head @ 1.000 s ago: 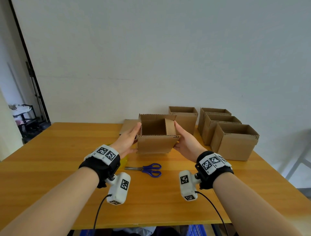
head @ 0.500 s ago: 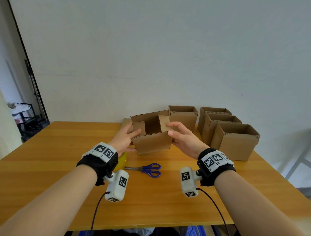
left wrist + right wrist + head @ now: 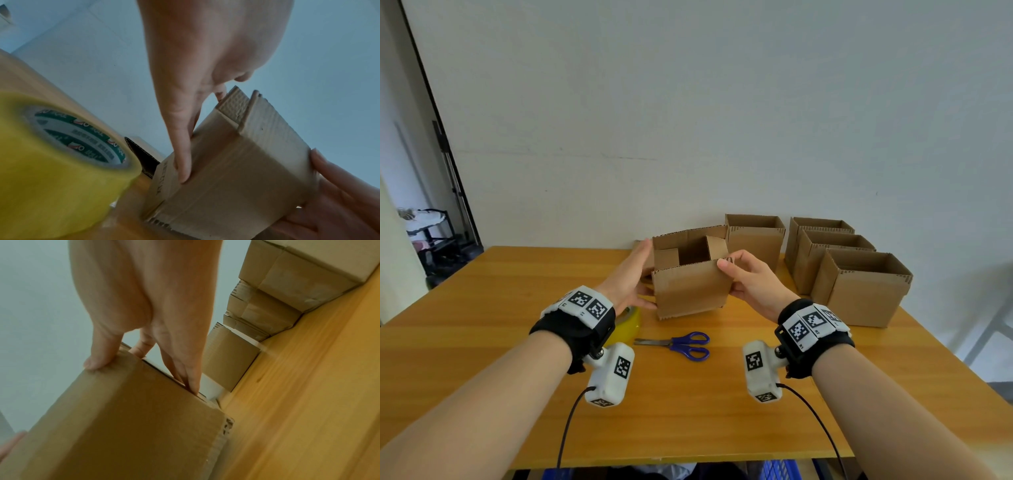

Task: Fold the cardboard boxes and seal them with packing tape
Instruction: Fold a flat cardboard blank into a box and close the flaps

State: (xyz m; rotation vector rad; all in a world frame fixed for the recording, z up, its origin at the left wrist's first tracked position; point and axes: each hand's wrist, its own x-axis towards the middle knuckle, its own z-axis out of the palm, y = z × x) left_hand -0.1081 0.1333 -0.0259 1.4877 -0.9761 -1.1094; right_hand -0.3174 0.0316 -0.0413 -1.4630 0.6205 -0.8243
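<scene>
Wooden table (image 3: 482, 342): four open boxes (image 3: 859, 291) far right. Cardboard box (image 3: 690, 289) centre, tilted, top flaps up. Left hand (image 3: 631, 277) flat on its left side, fingers straight; right hand (image 3: 751, 282) grips right top corner. Tape roll (image 3: 628, 322), scissors (image 3: 681, 344) near side.

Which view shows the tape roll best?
Left wrist: the tape roll fills the near left, its printed core visible, though blurred. In the head view only a yellow sliver shows behind the left wristband. Right wrist shows none.

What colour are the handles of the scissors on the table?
Blue handles on the metal scissors, clearest in the head view.
</scene>
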